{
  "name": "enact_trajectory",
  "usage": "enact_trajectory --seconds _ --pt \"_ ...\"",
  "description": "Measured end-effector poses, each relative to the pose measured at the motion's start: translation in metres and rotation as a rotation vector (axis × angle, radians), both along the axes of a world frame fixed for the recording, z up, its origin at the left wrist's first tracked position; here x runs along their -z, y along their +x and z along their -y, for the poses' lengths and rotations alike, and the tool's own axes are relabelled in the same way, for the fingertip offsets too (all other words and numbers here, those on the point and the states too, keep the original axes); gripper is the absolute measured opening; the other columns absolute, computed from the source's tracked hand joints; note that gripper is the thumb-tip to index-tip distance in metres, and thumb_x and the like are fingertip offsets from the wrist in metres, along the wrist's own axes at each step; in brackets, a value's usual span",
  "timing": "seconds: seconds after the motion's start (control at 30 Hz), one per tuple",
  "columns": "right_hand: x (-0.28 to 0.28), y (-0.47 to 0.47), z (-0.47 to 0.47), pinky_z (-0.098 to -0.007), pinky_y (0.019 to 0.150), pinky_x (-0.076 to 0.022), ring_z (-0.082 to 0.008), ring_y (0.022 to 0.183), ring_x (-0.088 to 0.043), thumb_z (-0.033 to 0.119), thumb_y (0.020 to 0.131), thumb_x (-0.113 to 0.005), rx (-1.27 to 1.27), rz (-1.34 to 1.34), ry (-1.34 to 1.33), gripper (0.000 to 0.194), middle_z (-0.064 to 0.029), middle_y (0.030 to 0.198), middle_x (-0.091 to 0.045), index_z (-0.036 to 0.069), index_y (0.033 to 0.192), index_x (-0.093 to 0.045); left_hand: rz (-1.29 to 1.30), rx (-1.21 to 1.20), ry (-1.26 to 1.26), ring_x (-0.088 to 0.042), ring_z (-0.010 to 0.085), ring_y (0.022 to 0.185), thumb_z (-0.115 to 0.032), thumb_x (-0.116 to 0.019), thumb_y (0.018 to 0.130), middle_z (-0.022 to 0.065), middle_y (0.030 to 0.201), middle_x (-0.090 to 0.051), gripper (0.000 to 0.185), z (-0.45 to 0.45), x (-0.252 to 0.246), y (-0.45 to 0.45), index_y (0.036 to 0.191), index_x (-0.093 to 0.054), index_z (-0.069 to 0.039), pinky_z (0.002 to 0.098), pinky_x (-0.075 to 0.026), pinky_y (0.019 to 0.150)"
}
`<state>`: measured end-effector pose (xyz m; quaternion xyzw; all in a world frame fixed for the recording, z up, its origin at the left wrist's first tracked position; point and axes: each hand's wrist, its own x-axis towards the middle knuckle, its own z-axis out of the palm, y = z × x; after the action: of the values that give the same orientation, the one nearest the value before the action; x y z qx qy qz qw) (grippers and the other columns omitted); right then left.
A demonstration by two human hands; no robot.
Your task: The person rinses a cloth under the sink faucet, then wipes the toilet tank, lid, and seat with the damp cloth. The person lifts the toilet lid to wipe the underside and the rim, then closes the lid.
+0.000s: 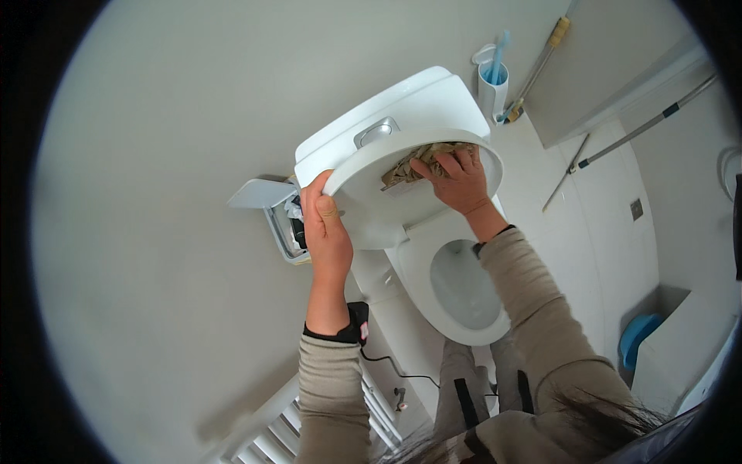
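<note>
My left hand (327, 232) grips the left rim of a white toilet lid (371, 217), its thumb on the near side. The lid is raised, tilted in front of the cistern. With bent fingers, my right hand (461, 180) presses a crumpled brownish cloth (414, 165) against the lid's underside, near its upper right. Below lies the white toilet bowl (466, 284), seen from above. The white cistern (429, 98) with a metal flush button (375, 132) stands behind the lid.
Left of the cistern is an open bin (281, 232) with waste inside. A toilet brush holder (493, 93) stands at the right, near a long-handled tool (536, 66). A mop-like pole (637, 132) leans farther right. A white radiator (266, 435) is at bottom left; a blue basin (637, 339) sits lower right.
</note>
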<state>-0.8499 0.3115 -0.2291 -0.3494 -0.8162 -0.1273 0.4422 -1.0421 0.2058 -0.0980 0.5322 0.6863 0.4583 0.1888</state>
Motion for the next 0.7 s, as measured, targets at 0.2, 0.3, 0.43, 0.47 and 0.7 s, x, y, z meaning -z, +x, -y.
enact_trajectory --seconds 0.2,0.3,0.43,0.47,0.7 --pt "-0.006 -0.029 0.022 -0.0592 0.101 -0.038 -0.033 0.114 -0.043 0.008 0.067 -0.067 0.041 -0.312 -0.191 0.055 -0.0032 0.119 -0.043 0.037 0.115 -0.067 0.05 0.044 0.001 -0.048 0.0173 0.095 -0.045 -0.029 0.104 0.0072 0.107 -0.049 0.051 0.001 0.0 -0.002 0.124 -0.052 -0.004 0.0288 -0.039 0.085" --pt "-0.025 -0.027 0.027 -0.057 0.098 -0.0393 -0.0312 0.111 -0.046 0.006 0.066 -0.067 -0.009 -0.159 -0.184 0.058 -0.0027 0.119 -0.045 0.036 0.116 -0.067 0.064 0.078 0.012 -0.047 0.017 0.095 -0.043 -0.029 0.105 0.0077 0.108 -0.048 0.049 0.0 -0.002 -0.002 0.125 -0.051 -0.004 0.0294 -0.038 0.087" --pt "-0.016 0.0 0.014 -0.049 0.099 -0.0405 -0.0217 0.114 -0.046 0.01 0.068 -0.067 0.039 0.052 -0.176 0.057 0.0045 0.12 -0.052 0.038 0.118 -0.065 -0.001 0.049 -0.036 -0.048 0.0174 0.1 -0.044 -0.028 0.105 0.0076 0.11 -0.048 0.05 0.001 -0.007 -0.001 0.125 -0.051 -0.004 0.0308 -0.038 0.09" --pt "-0.005 0.007 0.015 -0.0481 0.104 -0.038 -0.0195 0.116 -0.046 0.013 0.067 -0.067 0.094 0.083 -0.146 0.05 0.0051 0.119 -0.053 0.033 0.113 -0.067 -0.01 0.046 -0.029 -0.048 0.0175 0.1 -0.044 -0.028 0.105 0.0075 0.11 -0.048 0.051 0.001 -0.006 0.0 0.125 -0.051 -0.004 0.0309 -0.038 0.091" --pt "0.086 0.054 0.051 -0.0545 0.105 -0.0377 -0.0351 0.122 -0.043 0.013 0.069 -0.07 0.277 0.102 -0.389 0.03 -0.0046 0.114 -0.051 0.017 0.098 -0.067 -0.063 0.061 0.052 -0.049 0.018 0.101 -0.046 -0.027 0.104 0.007 0.108 -0.051 0.057 -0.001 0.005 -0.005 0.122 -0.052 0.001 0.0307 -0.038 0.091"
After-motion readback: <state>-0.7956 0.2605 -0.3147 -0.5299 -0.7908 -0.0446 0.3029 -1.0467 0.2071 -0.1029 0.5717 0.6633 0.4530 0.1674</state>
